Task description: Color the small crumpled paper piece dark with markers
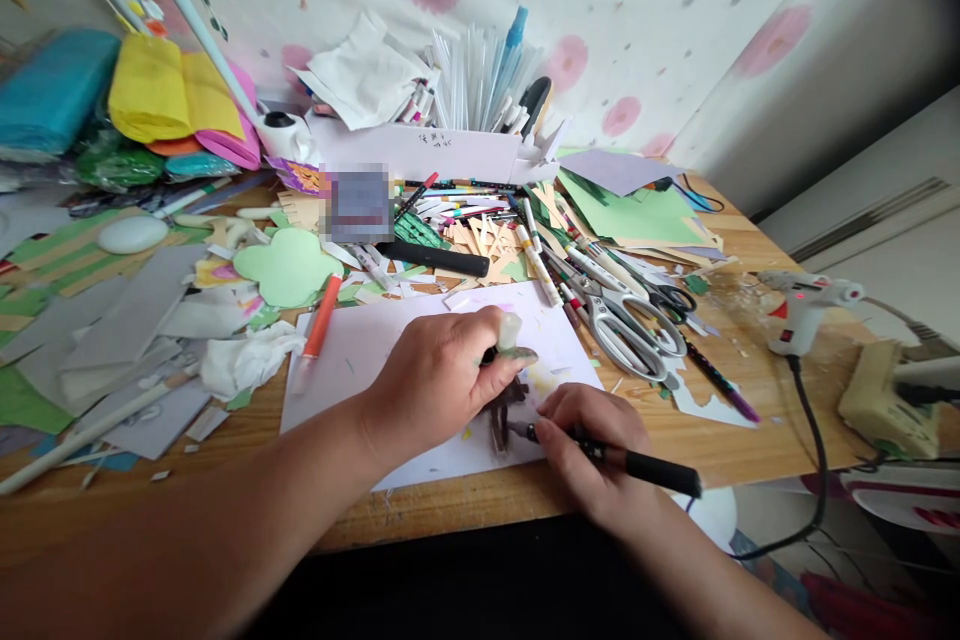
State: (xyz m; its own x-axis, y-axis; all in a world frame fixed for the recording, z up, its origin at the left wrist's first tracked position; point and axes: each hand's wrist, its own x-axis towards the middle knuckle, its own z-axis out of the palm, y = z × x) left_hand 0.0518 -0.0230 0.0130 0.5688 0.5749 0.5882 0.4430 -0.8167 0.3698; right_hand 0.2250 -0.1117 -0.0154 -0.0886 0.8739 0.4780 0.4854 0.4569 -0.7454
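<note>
My left hand (pixel 442 365) is closed over the white sheet. A small item with a pale, translucent rounded end (pixel 510 330) pokes out between its thumb and forefinger; the rest is hidden by the fingers. In my right hand (pixel 596 440) is a black marker (pixel 660 473), its tip pointing left. The tip meets or nearly meets a dark brown inked patch (pixel 501 420) just below my left fingers. Whether this patch is on the sheet or on a separate piece I cannot tell. Under both hands lies the white paper sheet (pixel 337 400), with faint yellow and pink marks.
Scissors (pixel 630 325) lie right of the sheet, near a purple-tipped pen (pixel 724 382). A glue gun (pixel 802 310) stands at the right edge, its cable hanging down. An orange marker (pixel 322 315), crumpled tissue (pixel 247 360) and paper scraps crowd the left. Behind is a white box (pixel 427 152).
</note>
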